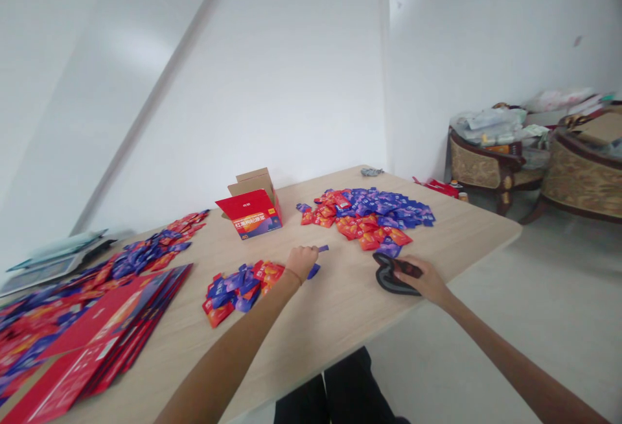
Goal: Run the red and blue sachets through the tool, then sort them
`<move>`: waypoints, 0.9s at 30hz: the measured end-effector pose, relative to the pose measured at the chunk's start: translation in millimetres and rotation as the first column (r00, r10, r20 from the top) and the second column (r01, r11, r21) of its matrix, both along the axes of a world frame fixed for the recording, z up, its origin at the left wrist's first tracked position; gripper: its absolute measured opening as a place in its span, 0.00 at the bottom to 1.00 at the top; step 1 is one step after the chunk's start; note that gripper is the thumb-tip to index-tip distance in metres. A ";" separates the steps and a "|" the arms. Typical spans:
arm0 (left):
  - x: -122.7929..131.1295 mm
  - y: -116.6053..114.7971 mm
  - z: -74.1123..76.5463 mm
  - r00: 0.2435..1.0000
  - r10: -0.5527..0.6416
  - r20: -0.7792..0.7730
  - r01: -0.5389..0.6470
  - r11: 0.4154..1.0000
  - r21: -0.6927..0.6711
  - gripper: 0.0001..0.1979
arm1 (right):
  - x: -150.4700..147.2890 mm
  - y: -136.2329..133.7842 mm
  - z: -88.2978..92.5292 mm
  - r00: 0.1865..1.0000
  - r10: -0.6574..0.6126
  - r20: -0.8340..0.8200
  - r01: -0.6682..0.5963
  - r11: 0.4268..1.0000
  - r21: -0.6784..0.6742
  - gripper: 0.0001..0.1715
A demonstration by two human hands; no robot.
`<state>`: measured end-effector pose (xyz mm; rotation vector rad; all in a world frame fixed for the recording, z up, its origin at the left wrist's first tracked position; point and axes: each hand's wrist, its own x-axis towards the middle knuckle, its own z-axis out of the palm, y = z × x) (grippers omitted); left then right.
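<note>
My left hand (302, 262) is closed in a fist over the middle of the table. A narrow purple piece (323, 248) sticks out of it; whether it is a sachet seen edge-on, I cannot tell. Just left of that hand lies a small pile of red and purple sachets (238, 288), partly behind my forearm. Near the table's right edge, my right hand (425, 278) grips a black, curved, flat thing with a grey inner band (391, 278). Beyond it spreads a larger heap of purple and red sachets (374, 210).
An open red carton (257, 216) stands at the back of the table (340, 307). Flattened red cartons (116, 327) lie at the left beside a long heap of sachets (150, 252). A grey crumpled thing (372, 172) sits at the far corner. Loaded armchairs (479, 161) stand at the right.
</note>
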<state>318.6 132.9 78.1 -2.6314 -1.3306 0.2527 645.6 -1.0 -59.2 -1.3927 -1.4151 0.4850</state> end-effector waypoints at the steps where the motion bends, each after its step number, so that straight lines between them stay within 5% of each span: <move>1: 1.1 3.2 -2.2 1.000 0.012 -0.013 -0.012 1.000 -0.002 0.18 | 0.1 0.1 -0.4 1.000 0.007 -0.003 -0.007 1.000 0.000 0.28; 7: -2.6 14.0 -17.3 0.996 0.068 -0.053 -0.067 0.997 0.026 0.16 | -3.9 -1.5 1.5 0.999 0.034 -0.025 -0.033 0.999 0.034 0.23; 13: 12.6 38.1 -6.3 0.999 -0.016 0.035 0.012 0.994 0.113 0.17 | 1.1 -5.0 9.1 0.988 0.127 -0.085 -0.128 0.992 0.001 0.22; 17: 61.7 36.5 -12.7 0.957 -0.275 0.086 0.267 0.959 0.095 0.17 | 8.2 -5.6 12.0 0.949 0.287 -0.131 -0.296 0.953 -0.063 0.20; 21: 131.4 22.3 -37.4 0.829 -0.545 0.123 0.541 0.838 0.068 0.18 | 9.1 -1.7 4.6 0.955 0.284 -0.090 -0.284 0.959 0.017 0.15; 24: 173.5 18.0 -56.4 0.749 -0.650 0.131 0.647 0.759 0.073 0.23 | 7.8 0.7 -0.5 0.958 0.270 -0.096 -0.269 0.963 0.029 0.13; 27: 192.6 20.9 -69.9 0.702 -0.702 0.119 0.700 0.711 0.070 0.15 | 6.3 0.2 2.0 0.964 0.253 -0.077 -0.252 0.968 0.024 0.11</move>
